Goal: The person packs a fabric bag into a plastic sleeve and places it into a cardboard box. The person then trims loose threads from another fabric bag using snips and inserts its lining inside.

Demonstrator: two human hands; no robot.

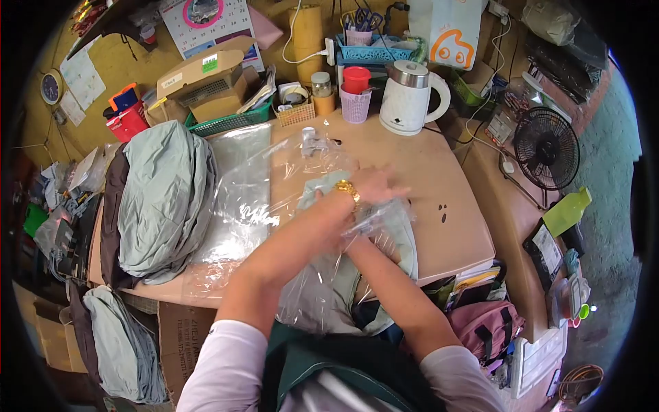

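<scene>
A pale grey-green folded garment (399, 230) lies at the front of the table, partly covered by a clear plastic bag (302, 295). My left hand (377, 185), below a gold bracelet, reaches across to the right over the garment's upper part. Its fingers look stretched out, though somewhat blurred. Crossing beneath it, my right forearm (381, 271) points up and to the left. The right hand itself is mostly hidden by the left forearm and the shiny plastic. Left of my arms lies a flat stack of clear plastic bags (244, 178).
A heap of grey-green garments (165, 199) fills the table's left side. Along the back stand a white kettle (405, 103), a lilac cup (355, 106), a jar (321, 93) and a green basket (230, 123). A black fan (547, 147) stands at right, above a pink bag (484, 329).
</scene>
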